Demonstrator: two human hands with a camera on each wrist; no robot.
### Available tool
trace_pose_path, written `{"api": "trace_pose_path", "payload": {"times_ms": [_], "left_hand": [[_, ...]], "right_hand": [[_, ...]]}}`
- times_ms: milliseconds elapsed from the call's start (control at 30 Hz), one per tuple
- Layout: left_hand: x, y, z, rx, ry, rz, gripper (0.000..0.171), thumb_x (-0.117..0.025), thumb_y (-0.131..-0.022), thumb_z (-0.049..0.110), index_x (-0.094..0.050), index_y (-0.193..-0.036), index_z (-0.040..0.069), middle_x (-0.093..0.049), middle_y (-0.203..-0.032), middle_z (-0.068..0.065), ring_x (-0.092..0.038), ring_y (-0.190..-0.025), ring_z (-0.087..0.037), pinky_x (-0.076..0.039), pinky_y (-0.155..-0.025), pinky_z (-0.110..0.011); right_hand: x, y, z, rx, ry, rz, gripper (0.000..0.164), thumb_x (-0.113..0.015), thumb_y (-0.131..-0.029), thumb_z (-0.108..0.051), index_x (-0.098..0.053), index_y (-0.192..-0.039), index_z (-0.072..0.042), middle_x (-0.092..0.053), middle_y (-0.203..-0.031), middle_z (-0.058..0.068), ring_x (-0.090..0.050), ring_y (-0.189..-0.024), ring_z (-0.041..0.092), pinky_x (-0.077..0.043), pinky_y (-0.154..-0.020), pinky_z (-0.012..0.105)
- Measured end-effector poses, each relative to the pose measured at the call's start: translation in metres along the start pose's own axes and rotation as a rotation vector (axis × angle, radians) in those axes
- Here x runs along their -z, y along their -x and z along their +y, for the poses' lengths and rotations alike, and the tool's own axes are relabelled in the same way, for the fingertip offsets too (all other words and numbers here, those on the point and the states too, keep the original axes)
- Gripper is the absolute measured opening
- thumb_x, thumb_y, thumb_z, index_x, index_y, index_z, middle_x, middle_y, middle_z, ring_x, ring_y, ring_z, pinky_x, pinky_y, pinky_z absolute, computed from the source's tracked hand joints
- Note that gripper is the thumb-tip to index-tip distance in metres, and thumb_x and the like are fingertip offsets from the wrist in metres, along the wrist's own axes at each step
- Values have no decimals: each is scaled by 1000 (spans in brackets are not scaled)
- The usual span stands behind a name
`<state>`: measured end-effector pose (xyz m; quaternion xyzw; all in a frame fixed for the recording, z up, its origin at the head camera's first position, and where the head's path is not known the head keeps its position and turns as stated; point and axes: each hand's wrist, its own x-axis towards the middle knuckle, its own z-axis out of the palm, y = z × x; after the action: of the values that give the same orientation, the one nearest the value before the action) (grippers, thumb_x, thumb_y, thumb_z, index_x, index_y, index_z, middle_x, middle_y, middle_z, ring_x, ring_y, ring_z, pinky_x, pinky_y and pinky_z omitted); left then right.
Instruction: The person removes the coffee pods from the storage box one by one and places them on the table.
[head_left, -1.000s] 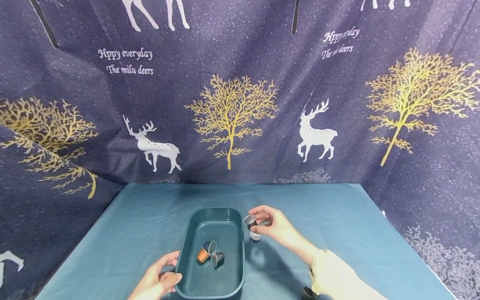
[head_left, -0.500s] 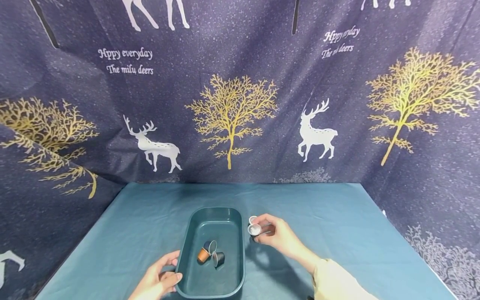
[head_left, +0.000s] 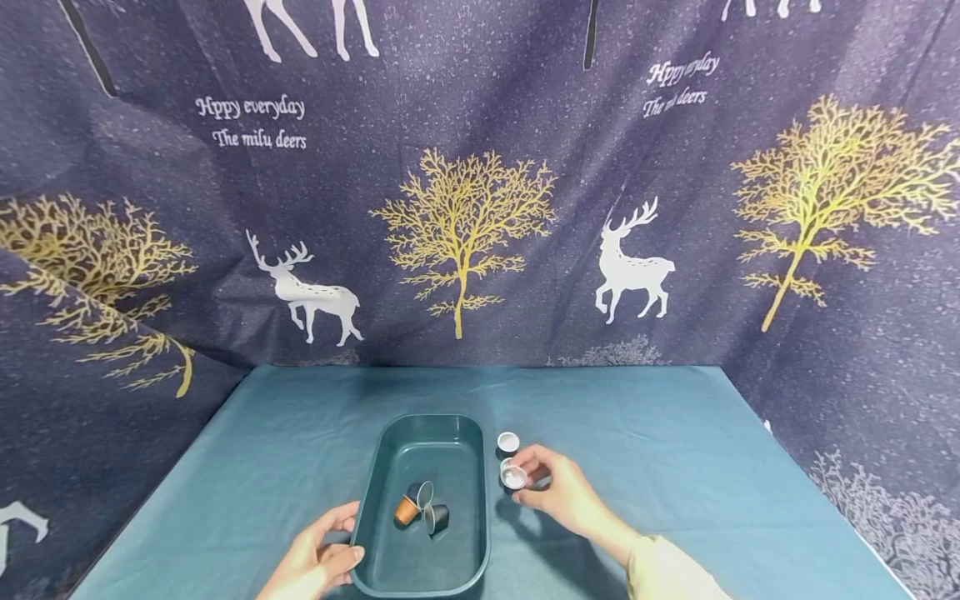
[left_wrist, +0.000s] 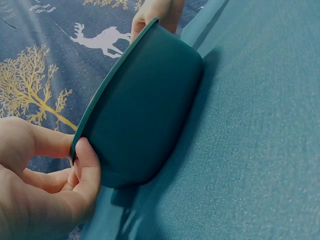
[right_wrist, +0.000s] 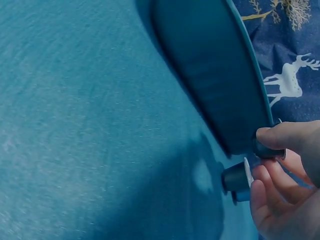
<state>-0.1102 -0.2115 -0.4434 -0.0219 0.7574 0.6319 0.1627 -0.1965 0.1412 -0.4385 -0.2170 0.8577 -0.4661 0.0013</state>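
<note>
My right hand point(head_left: 558, 492) pinches a dark coffee capsule point(head_left: 513, 477), its pale round lid facing up, just right of the deep green tray point(head_left: 487, 500). In the right wrist view this capsule point(right_wrist: 270, 148) sits between thumb and fingers. Close by on the cloth stands a dark capsule point(head_left: 507, 444) with a white lid; another capsule is partly hidden behind the held one. My left hand point(head_left: 315, 554) grips the tray's near left rim, thumb on one side and fingers on the other. Inside the tray lie an orange capsule point(head_left: 407, 511) and two dark capsules point(head_left: 437, 519).
A blue-green cloth point(head_left: 645, 450) covers the table. Behind it hangs a dark blue curtain point(head_left: 525, 108) printed with deer and trees. The tray walls rise between the capsules inside and those outside.
My right hand has lowered the capsule and moved it toward me along the tray's right side, uncovering the capsule standing farther back. The left hand and tray have stayed in place.
</note>
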Motion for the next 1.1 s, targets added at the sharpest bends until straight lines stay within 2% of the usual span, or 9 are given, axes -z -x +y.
{"api": "trace_pose_path", "payload": {"times_ms": [167, 733, 1100], "left_hand": [[0, 0, 1, 5, 10, -1, 73, -60, -95, 10, -18, -149, -15, -37, -127, -28, -63, -89, -20, -54, -76, -39], [-1, 0, 0, -5, -3, 1, 73, -61, -96, 12, -19, -149, -16, -38, -127, -27, -62, -88, -19, -56, -78, -39], [-1, 2, 0, -22, -20, 1, 73, -61, -95, 11, -19, -148, -16, -38, -125, -27, -61, -83, -18, -55, -76, -38]], "right_hand": [[-4, 3, 3, 13, 22, 13, 37, -84, -72, -5, -65, -104, -11, -68, -91, 1, -65, -81, 13, -54, -75, 26], [-18, 13, 16, 45, 66, 38, 40, -86, -68, -3, -58, -94, -12, -62, -86, -1, -60, -76, 6, -50, -69, 22], [-22, 15, 17, 26, 98, 49, 40, -85, -66, -2, -58, -93, -14, -61, -85, -3, -59, -78, 7, -49, -72, 22]]}}
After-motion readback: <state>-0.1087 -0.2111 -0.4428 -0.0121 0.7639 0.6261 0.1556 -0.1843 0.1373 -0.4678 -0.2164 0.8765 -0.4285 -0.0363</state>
